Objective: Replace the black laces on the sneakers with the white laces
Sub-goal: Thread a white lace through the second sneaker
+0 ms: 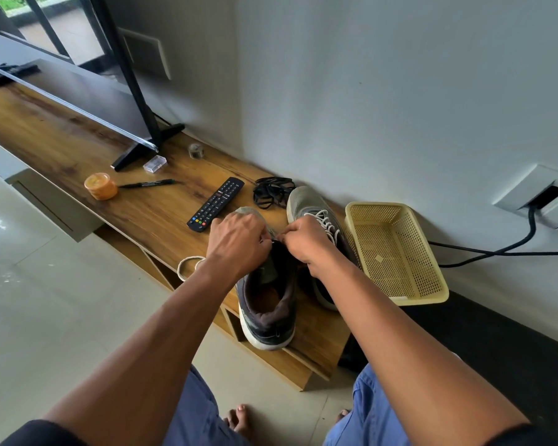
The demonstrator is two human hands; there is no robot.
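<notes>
Two grey sneakers stand on the wooden shelf [136, 201]. The near sneaker [268, 310] has its heel toward me; both hands work over its eyelets. My left hand [239, 239] is curled and pinches a white lace there, and a loop of that white lace [187, 265] hangs over the shelf's front edge. My right hand [306, 239] pinches the lace at the same spot. The far sneaker [310, 204] carries white laces. A pile of black laces [271, 191] lies behind the shoes. Fingertips and eyelets are hidden by my hands.
A yellow plastic basket [397, 252] stands right of the shoes. A black remote [216, 204], a marker pen [149, 184], an orange tub [100, 186] and a TV foot [142, 146] lie to the left. A black cable [496, 249] runs along the wall.
</notes>
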